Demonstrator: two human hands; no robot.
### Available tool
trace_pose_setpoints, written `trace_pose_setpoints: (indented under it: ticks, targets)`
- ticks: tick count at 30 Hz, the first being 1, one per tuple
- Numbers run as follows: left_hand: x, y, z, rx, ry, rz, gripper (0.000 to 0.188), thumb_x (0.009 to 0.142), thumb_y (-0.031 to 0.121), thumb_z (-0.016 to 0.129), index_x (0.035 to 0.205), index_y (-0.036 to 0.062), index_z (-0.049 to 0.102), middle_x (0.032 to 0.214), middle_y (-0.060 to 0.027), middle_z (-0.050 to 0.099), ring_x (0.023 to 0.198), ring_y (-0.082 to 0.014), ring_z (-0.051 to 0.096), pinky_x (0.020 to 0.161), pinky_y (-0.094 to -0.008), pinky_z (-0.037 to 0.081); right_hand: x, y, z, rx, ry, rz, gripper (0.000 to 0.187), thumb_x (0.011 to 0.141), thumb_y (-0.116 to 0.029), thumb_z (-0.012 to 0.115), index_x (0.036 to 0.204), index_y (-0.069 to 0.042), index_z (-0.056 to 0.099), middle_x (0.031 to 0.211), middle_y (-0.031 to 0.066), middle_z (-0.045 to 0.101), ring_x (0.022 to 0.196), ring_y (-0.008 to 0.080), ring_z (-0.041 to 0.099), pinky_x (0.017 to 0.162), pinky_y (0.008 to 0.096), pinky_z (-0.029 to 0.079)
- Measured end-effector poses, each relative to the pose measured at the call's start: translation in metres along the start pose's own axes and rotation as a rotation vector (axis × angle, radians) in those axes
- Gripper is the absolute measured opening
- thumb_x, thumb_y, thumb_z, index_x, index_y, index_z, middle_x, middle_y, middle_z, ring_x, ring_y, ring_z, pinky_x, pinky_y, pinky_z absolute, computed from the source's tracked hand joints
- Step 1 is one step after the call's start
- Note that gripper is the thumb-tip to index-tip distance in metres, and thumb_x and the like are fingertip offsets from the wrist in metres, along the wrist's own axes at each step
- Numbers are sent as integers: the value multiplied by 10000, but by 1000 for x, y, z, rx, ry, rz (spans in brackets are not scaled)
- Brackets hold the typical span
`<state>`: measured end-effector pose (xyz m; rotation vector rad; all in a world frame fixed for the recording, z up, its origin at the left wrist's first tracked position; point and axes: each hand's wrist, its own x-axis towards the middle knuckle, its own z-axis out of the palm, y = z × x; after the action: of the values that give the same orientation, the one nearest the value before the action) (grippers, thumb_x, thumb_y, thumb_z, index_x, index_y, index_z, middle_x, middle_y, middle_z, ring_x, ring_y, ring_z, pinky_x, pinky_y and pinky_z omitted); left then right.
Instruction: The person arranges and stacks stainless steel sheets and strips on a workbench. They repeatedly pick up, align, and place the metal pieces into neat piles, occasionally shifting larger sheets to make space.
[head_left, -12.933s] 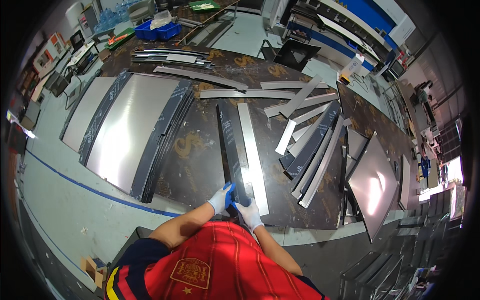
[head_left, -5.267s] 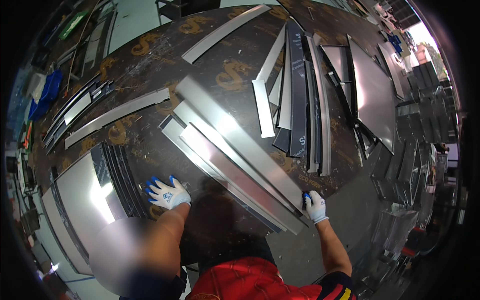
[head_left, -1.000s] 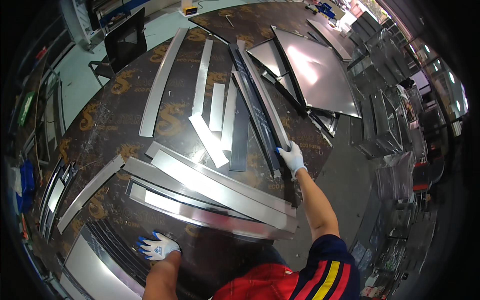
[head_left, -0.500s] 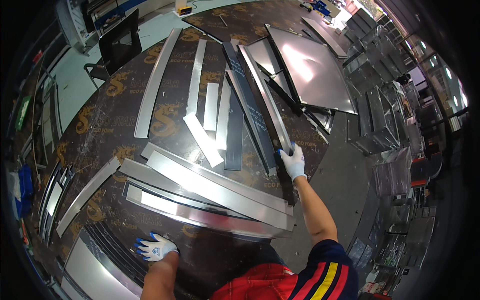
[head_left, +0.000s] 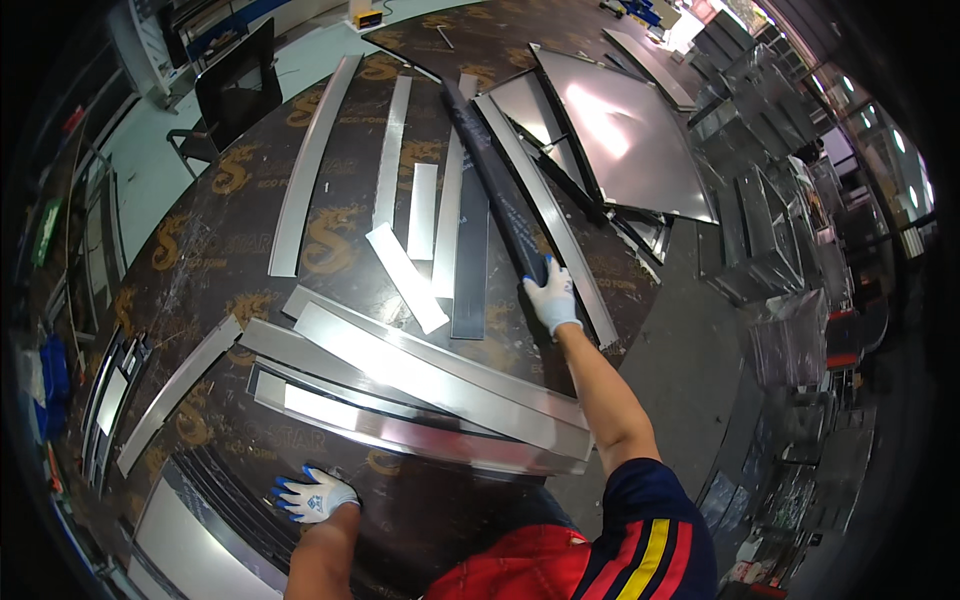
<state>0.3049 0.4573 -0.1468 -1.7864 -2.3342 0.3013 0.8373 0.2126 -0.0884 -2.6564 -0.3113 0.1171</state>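
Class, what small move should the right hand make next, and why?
Perhaps draw the long, dark, film-covered strip gently toward the body: the white-and-blue-gloved right hand has its grip at the near end, and the long silvery metal strip on the right lies apart from it.

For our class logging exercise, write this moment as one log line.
right hand: grips dark strip near end | left hand: fingers spread on table
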Motion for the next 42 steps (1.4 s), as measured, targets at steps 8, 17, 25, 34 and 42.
trace_pose_setpoints:
  ticks: [8,17,25,34,42]
  targets:
    - [-2,-2,-5,40,-6,10,776,1128,661,476,1741,188,420,1805,-111,407,1629,-386,422,1272,-599,384,11,40,-19,-129,297,23,816,932,-394,868,1633,-91,580,1398,286,618,1367,483,563,1147,533,489]
    - [0,-3,0,18,-38,12,783,1136,639,468,1760,174,380,1834,-129,351,1644,-412,391,1293,-617,350,1,-77,5,-347,9,-168,950,909,-609,834,1604,-27,550,1566,327,549,1464,455,518,1214,577,413]
    - [-2,-2,-1,-2,-25,13,786,1133,640,475,1749,158,399,1802,-155,399,1626,-414,417,1295,-622,349,-12,-153,43,-232,-249,108,1068,839,-389,895,1694,16,400,1591,309,505,1463,483,525,1189,548,497]
    - [-2,-2,-10,-58,-16,11,781,1126,629,496,1726,132,430,1782,-194,417,1608,-434,433,1306,-630,336,-136,-35,-42,275,-151,-323,914,844,-127,797,1671,-2,429,1507,257,495,1441,422,524,1237,453,446]
    - [-2,-3,-10,-52,-9,17,779,1128,629,486,1729,138,428,1778,-197,422,1596,-433,450,1309,-628,334,-258,29,-122,4,-441,-556,961,804,-161,831,1675,-33,444,1603,336,444,1494,527,440,1279,580,370]
